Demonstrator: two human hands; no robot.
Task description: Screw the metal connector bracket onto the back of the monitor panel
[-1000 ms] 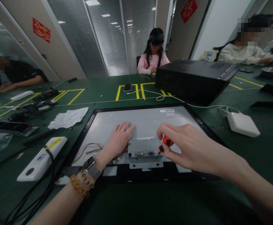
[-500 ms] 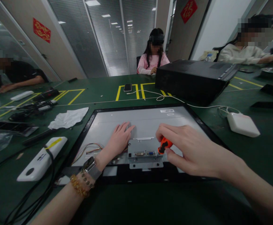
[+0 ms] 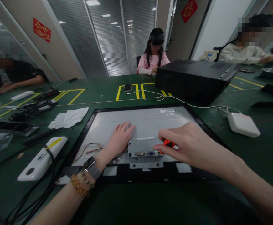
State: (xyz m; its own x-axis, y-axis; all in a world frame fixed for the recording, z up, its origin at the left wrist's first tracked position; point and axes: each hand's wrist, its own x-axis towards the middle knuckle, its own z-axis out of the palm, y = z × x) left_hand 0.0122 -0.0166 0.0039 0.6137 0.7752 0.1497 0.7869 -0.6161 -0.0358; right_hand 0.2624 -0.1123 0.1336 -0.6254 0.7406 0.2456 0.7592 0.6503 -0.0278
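Note:
A monitor panel (image 3: 146, 122) with a grey metal back and black frame lies on the green table before me. At its near edge sits a metal bracket box (image 3: 141, 145) with a white and a blue video port. My right hand (image 3: 185, 145) grips an orange and black screwdriver (image 3: 168, 143), whose tip points down at the box's front by the blue port; the fingers partly hide its handle. Flat on the panel, just left of the box, rests my left hand (image 3: 120, 137), fingers stretched out. Thin coloured wires (image 3: 89, 148) lie left of that hand.
A large black case (image 3: 190, 79) stands behind the panel. To the right is a white adapter (image 3: 243, 124) with its cable. A white device (image 3: 42, 159), black cables (image 3: 49, 184) and crumpled tissue (image 3: 69, 117) lie left. A phone (image 3: 128, 87) lies farther back. Several people sit around.
My right hand has turned on the screwdriver, its thumb swinging up and left across the handle. My left hand has stayed in place on the panel.

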